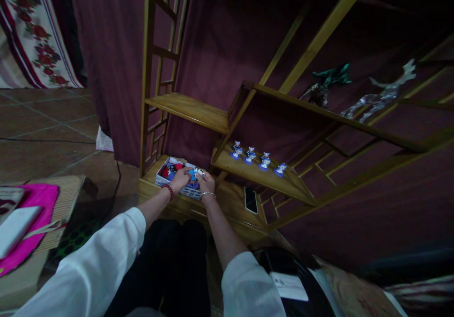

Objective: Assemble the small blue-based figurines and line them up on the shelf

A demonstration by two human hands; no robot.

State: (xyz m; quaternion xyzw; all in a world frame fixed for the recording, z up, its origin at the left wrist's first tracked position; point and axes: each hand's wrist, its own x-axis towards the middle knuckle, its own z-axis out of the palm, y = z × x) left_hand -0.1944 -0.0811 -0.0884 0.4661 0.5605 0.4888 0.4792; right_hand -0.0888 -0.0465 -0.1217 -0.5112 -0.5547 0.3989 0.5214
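Note:
Over a low cardboard box [190, 193] on the bottom shelf, my two hands meet. My left hand [180, 180], with a red bead bracelet on its wrist, has its fingers pinched at a small blue-and-white figurine [193, 173]. From the other side, the closed fingers of my right hand [206, 183] grip the same figurine; a silver bangle is on that wrist. Red, blue and dark pieces [171, 169] fill the box's left part. On the shelf to the right stand several small figurines [264, 164] on purple bases, in a row, with little grey-and-black figures behind most of them.
A phone [250, 200] lies on the bottom shelf, right of the box. Wooden uprights and a raised shelf [191, 111] frame the space. Higher right stand a clear deer figure [383, 94] and a dark green ornament [328, 84]. A bamboo-topped table [67, 198] is at left.

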